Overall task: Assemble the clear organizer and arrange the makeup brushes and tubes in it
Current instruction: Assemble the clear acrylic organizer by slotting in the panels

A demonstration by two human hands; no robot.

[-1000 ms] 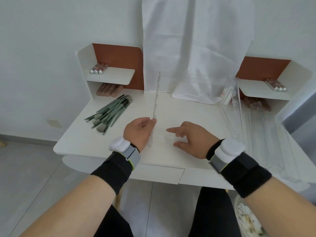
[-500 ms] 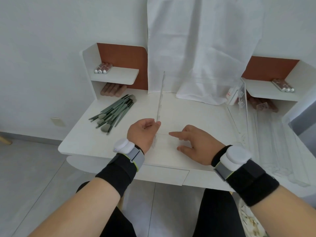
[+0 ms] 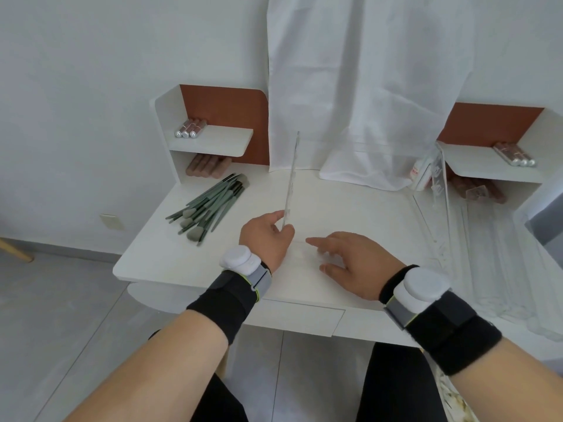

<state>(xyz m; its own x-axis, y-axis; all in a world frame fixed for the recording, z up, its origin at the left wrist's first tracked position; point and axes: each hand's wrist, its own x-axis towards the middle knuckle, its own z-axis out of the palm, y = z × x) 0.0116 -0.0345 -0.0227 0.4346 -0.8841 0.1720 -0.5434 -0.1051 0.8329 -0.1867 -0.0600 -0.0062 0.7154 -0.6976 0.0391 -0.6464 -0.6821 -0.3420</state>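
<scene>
My left hand (image 3: 268,237) pinches the near end of a clear organizer panel (image 3: 292,178), which stands on edge and points away from me across the white desk (image 3: 170,257). My right hand (image 3: 350,261) rests spread on a second clear panel (image 3: 304,252) lying flat on the desk. Several green makeup brushes (image 3: 210,205) lie in a pile at the left. Silver-capped tubes (image 3: 186,130) sit on the left shelf, more tubes (image 3: 515,155) on the right shelf, and pinkish tubes (image 3: 207,167) under the left shelf.
More clear organizer pieces (image 3: 438,190) lean and lie at the desk's right side. A white cloth (image 3: 365,86) hangs down the wall onto the back of the desk. A small white box (image 3: 422,175) stands by the right shelf unit.
The view has shifted slightly. Both hands stay in nearly the same place; the upright panel remains in my left hand and my right hand still lies on the flat panel.
</scene>
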